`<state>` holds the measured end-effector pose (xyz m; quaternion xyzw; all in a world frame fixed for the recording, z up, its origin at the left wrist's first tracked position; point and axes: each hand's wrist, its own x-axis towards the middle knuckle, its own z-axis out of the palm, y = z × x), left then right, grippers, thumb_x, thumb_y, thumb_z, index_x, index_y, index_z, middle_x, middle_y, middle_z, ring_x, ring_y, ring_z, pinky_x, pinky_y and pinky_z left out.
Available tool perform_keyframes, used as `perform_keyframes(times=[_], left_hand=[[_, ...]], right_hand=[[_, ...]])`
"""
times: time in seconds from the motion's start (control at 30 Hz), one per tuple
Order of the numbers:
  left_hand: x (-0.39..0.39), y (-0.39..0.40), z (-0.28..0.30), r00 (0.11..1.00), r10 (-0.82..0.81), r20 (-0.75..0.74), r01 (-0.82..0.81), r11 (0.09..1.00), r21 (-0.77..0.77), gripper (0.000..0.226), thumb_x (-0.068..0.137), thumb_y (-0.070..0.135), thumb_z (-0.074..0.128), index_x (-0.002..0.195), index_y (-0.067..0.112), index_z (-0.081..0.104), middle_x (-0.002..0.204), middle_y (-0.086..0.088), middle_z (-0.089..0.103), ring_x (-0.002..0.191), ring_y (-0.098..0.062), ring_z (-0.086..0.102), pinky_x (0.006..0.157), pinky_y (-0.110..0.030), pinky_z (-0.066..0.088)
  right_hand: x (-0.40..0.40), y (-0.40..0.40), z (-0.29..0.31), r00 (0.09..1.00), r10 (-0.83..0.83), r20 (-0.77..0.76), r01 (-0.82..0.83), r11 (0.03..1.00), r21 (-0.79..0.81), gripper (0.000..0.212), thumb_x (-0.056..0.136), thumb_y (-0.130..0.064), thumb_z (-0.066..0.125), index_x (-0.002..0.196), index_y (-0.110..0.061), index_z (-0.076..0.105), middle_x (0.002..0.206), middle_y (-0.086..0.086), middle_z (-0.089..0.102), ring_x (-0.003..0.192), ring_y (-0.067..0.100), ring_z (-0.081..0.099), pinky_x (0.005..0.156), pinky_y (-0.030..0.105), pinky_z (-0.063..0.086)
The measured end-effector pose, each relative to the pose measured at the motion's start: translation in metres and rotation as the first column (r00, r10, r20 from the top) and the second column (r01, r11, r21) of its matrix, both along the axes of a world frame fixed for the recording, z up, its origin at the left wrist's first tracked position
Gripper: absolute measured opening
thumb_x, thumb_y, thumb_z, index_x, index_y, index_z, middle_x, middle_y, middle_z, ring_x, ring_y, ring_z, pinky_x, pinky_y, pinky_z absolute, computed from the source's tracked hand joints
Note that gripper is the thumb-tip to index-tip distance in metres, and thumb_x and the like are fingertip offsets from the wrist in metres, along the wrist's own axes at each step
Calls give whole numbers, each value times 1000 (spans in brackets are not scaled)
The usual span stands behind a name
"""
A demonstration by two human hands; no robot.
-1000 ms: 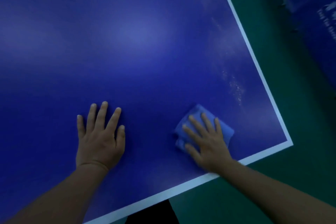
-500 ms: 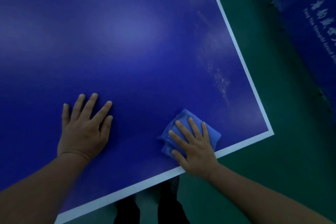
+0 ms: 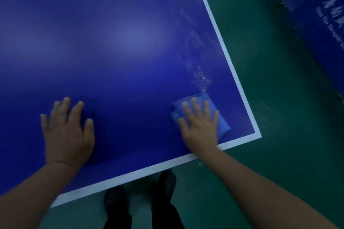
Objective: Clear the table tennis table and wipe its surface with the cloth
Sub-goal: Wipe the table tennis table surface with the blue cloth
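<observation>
The dark blue table tennis table [image 3: 115, 46] with white edge lines fills most of the view, its near right corner at the lower right. A folded light blue cloth [image 3: 220, 119] lies on the table close to that corner. My right hand [image 3: 201, 126] presses flat on the cloth with straight, spread fingers. My left hand [image 3: 67, 132] rests flat on the bare table surface to the left, fingers spread. A patch of white specks [image 3: 201, 77] sits on the surface just beyond the cloth.
Green floor [image 3: 279, 135] surrounds the table. A blue barrier panel with white lettering [image 3: 323, 5] stands at the upper right. My dark shoes [image 3: 165, 184] show below the table's near edge.
My right hand has slid the cloth to the right, closer to the table's corner. My left hand stays flat on the table. The view has shifted a little.
</observation>
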<state>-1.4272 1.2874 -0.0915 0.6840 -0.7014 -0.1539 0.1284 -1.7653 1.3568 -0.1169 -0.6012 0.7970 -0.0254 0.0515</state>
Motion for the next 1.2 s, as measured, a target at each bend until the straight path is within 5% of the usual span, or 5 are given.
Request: perform_keyframes(times=[0.2,0.43,0.63,0.83,1.2], left_hand=[[-118,65,0,987,-163,-12,163,986,25,62,94,45,32,145,11,44,158,-16,31,150,-31,18,122,-54,3],[-134,74,-15,980,-170,108,159,982,97,64,94,47,29,142,8,47,157,-15,32,150,-31,16,122,-55,3],[-136,73,-15,982,-157,105,148,985,93,63,94,45,31,141,7,48,157,-15,31,151,-29,15,122,-51,-1],[-137,73,-14,981,-158,110,150,985,85,62,94,44,31,140,7,49,157,-15,32,150,-30,16,122,-51,-1],[-138,73,-16,979,-156,133,147,986,73,60,95,42,31,140,7,50,156,-15,34,149,-32,21,120,-57,7]], right_hand=[[-91,-13,12,907,-418,55,412,906,98,58,102,-53,24,157,-39,11,167,-9,2,153,27,-4,119,63,-2],[-68,47,4,972,232,22,-233,968,92,59,101,-60,23,155,-39,26,166,-5,17,153,31,9,118,66,9],[-144,-7,6,970,-241,9,240,967,84,63,97,-56,20,157,-36,20,167,-7,9,153,28,3,120,62,7],[-96,58,5,993,118,11,-119,990,78,59,100,-57,28,154,-34,29,164,-2,23,152,33,14,118,63,10],[-81,55,6,998,65,-23,-63,993,96,63,99,-56,23,157,-33,22,166,-2,14,152,35,11,116,66,10]])
